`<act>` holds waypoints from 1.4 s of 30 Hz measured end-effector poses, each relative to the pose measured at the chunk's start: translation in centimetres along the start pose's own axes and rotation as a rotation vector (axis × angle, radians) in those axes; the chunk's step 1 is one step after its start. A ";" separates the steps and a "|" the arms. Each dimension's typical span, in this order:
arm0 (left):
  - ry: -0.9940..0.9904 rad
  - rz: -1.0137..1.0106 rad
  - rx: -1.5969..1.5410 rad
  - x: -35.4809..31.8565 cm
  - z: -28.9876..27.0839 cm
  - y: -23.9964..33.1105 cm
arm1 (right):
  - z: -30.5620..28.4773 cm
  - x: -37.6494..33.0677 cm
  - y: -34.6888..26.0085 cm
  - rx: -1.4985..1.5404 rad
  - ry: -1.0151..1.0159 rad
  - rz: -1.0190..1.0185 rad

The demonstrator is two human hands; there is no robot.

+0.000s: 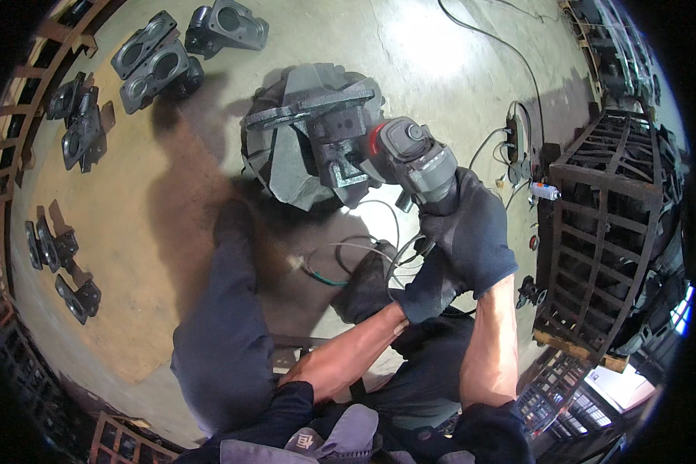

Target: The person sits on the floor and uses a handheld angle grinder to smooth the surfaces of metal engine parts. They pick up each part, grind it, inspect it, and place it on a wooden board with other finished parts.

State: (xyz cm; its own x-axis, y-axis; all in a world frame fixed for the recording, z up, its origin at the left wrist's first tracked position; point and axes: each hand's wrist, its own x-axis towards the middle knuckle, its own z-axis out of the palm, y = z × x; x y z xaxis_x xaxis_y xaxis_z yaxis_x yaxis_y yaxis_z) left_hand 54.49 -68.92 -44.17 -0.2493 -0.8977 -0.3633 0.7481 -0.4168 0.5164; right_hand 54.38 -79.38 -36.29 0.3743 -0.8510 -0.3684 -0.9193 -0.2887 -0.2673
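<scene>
- The step in hand looks like grinding: an angle grinder (410, 158) is pressed against a dark cast metal bracket (329, 135) that sits on a round grey stand just beyond the hands
- Right hand (468, 228), in a dark glove, is wrapped tight around the grinder's grey body, fingers fully closed on it
- Left hand (429, 286), also gloved, sits just below and behind the right one, closed around the rear of the tool where the power cord (348, 251) leaves it; how much of the handle it covers I cannot tell
- The grinder's head touches the bracket's near right face; the disc itself is hidden between tool and casting
- By my judgement the next move calls for a steady two-handed hold and a slow sweep along the casting's edge, keeping the cord clear of the disc
- Well to the left of the hands, finished-looking castings (151, 62) lie in groups on the concrete floor (410, 54)
- To the right of the hands stands a steel cage pallet (603, 216), with a socket strip (513, 131) near it
</scene>
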 end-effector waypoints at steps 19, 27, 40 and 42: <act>-0.039 0.012 -0.157 -1.0 0.8 -1.4 | -0.7 -1.0 -0.6 -0.030 -0.047 0.077; -0.046 -0.020 0.092 0.1 0.6 0.0 | -0.8 -0.6 0.4 -0.008 -0.006 0.051; 0.001 0.050 -0.073 0.0 0.3 -1.8 | -0.1 -0.6 0.5 0.020 -0.010 0.062; -0.064 0.017 -0.049 0.0 1.6 -1.5 | -1.3 -1.7 0.9 -0.024 0.001 0.110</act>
State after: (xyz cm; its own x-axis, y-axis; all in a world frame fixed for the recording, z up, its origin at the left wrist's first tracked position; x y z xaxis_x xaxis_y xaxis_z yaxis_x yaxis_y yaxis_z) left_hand 52.41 -68.55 -43.70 -0.2739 -0.9124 -0.3041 0.7815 -0.3954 0.4826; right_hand 52.73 -78.81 -34.77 0.2707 -0.8787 -0.3932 -0.9576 -0.2039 -0.2036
